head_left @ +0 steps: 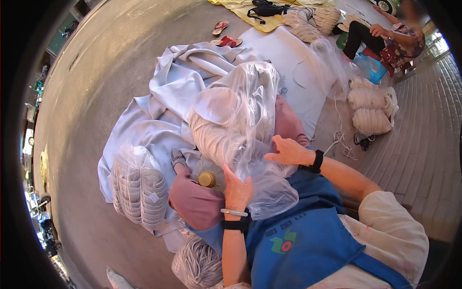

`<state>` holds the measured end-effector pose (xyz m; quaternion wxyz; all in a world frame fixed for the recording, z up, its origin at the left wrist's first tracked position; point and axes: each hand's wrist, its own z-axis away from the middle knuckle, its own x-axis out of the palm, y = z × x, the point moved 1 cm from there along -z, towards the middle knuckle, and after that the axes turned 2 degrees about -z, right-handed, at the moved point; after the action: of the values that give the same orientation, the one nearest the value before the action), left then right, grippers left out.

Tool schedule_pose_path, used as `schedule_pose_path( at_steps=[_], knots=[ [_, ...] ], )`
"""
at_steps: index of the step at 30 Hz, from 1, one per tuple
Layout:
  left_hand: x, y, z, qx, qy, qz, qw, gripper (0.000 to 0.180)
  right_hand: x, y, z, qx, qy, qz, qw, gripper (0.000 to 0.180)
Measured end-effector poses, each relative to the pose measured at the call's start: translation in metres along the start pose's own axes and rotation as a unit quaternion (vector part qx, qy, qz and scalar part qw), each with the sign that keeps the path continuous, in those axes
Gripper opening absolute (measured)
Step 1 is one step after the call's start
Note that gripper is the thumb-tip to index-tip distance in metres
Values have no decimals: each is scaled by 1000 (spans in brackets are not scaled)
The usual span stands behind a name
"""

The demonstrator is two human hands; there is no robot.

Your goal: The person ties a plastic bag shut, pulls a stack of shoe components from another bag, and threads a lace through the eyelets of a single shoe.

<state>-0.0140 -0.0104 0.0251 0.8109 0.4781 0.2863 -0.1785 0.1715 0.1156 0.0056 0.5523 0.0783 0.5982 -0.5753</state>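
Observation:
A clear plastic bag [269,192] lies loosely over my lap and around a large bundle of beige cord [211,132] between my knees. The bundle leans to one side, and its round pale end faces up. My left hand [237,189] is at the bag's near left edge, fingers stretched and thumb apart. At the bag's right side is my right hand [291,152], its thumb and forefinger spread toward the film. Both hands seem to touch the plastic, though I see no firm grip. A gold-lidded jar [207,179] stands just left of my left hand.
Pale cloth [139,125] covers the ground ahead. A bagged bundle [139,188] stands at left, a ball of cord [197,260] beside my left forearm. More wrapped cord [370,106] lies at right, near a seated person [399,48]. Red sandals [227,42] lie farther off.

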Motion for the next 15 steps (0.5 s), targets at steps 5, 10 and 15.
schedule_pose_path(
  at_steps=[5,10,15],
  knots=[
    [4,-13,0,-39,-46,-69,996,84,29,15,-6,-56,-103,13,993,48],
    [-13,-16,-7,-76,-71,-67,992,72,30,14,-1,-156,-273,1,949,31],
    [-12,-52,-6,-71,-33,92,993,63,1,-11,25,-168,-227,-148,948,19]
  ],
)
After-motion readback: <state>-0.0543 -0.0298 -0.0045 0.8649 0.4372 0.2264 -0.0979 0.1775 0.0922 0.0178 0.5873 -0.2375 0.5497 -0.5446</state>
